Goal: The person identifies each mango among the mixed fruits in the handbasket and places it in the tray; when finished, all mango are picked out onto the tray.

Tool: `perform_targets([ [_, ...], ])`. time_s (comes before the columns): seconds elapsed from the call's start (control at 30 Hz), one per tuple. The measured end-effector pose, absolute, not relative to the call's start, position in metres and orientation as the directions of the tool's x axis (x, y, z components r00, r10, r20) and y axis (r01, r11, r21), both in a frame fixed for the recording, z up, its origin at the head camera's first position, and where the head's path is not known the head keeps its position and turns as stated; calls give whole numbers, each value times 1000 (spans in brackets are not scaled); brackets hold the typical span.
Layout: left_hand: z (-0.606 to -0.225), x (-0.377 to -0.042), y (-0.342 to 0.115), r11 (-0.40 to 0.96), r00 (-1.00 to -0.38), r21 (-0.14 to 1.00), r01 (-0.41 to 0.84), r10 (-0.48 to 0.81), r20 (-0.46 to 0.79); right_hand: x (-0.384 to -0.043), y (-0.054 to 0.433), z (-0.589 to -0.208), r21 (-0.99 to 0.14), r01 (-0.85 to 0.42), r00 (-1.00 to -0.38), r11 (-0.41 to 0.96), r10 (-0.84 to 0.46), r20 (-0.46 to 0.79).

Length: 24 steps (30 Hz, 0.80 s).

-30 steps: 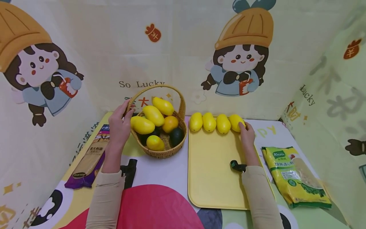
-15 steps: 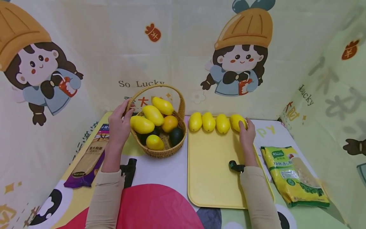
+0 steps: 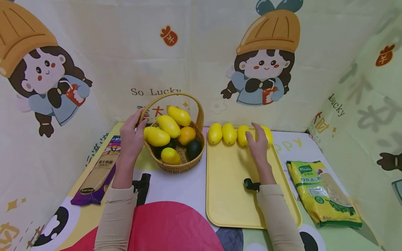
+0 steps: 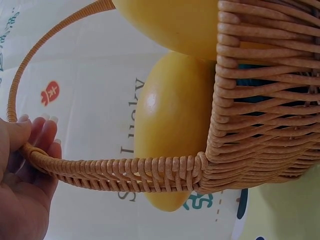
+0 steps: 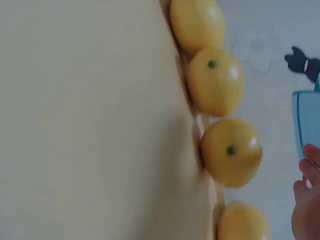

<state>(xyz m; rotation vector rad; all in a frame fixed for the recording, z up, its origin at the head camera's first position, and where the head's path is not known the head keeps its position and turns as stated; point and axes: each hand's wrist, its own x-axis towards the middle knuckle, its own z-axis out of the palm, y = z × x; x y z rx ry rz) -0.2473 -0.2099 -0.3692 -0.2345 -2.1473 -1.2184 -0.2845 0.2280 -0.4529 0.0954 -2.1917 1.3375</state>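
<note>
My left hand holds the left side of the wicker basket's handle, thumb and fingers around it in the left wrist view. The basket stands on the table with several yellow mangoes, an orange and dark green avocado-like fruit. To its right lies a yellow tray, with several mangoes in a row along its far edge. Over the row's right end hovers my right hand, thumb and fingers spread and nothing between them. It partly covers the last two mangoes.
A purple pasta packet lies left of the basket, beside my left forearm. Right of the tray is a yellow-green Knorr bag. A printed cloth wall rises close behind the basket and tray.
My right hand has let go of the rightmost mango and moved left above the row. That mango stays at the tray's far right corner. The left hand keeps its place on the handle.
</note>
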Motion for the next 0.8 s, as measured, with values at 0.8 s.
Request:
perform_targets([
  [0.8, -368, -246, -210, 547, -772, 702, 457, -149, 618, -268, 114, -438, -858, -469, -879, 208, -204, 431],
])
